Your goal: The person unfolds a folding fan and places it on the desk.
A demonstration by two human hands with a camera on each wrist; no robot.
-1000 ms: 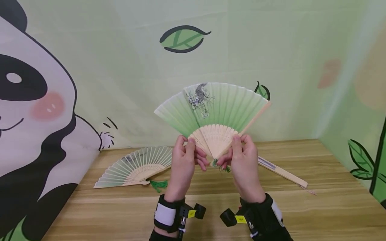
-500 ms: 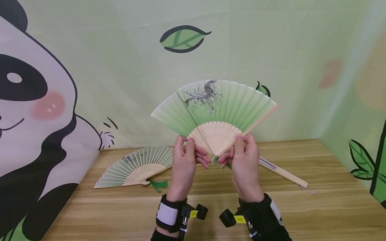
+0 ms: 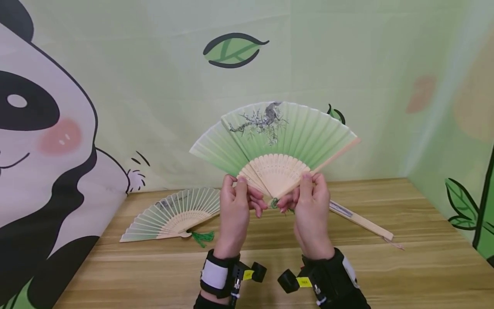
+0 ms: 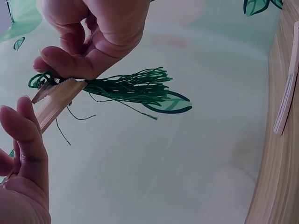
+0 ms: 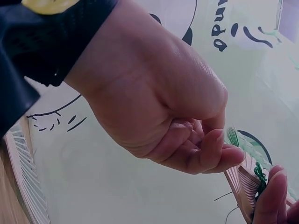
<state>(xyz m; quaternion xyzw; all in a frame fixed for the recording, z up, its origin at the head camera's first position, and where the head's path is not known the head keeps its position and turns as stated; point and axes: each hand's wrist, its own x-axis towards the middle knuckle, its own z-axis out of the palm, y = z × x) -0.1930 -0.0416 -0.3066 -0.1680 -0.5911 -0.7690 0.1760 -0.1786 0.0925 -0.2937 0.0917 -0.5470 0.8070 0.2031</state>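
A green-and-white folding fan (image 3: 266,137), painted with a dark branch, is spread and raised above the table in the head view. My left hand (image 3: 236,210) pinches its pale ribs at the left edge, thumb in front. At the other edge, my right hand (image 3: 313,210) pinches the outer stick. Its sticks meet between the two hands, where a dark green tassel (image 4: 133,86) hangs in the left wrist view. That view has my right hand above and left fingers (image 4: 30,144) below. In the right wrist view, my left hand (image 5: 159,93) sits above the right fingertips (image 5: 271,196).
Behind the left hand, another spread green fan (image 3: 185,216) with a green tassel (image 3: 202,237) lies on the wooden table (image 3: 154,270). A folded fan (image 3: 362,221) lies at the right. A green backdrop (image 3: 154,77) with a panda drawing (image 3: 46,128) rises behind.
The held fan has spread wider: its left edge has moved left and its right stick has tilted outward. More of the painted branch shows. Both hands keep their pinch in nearly the same place.
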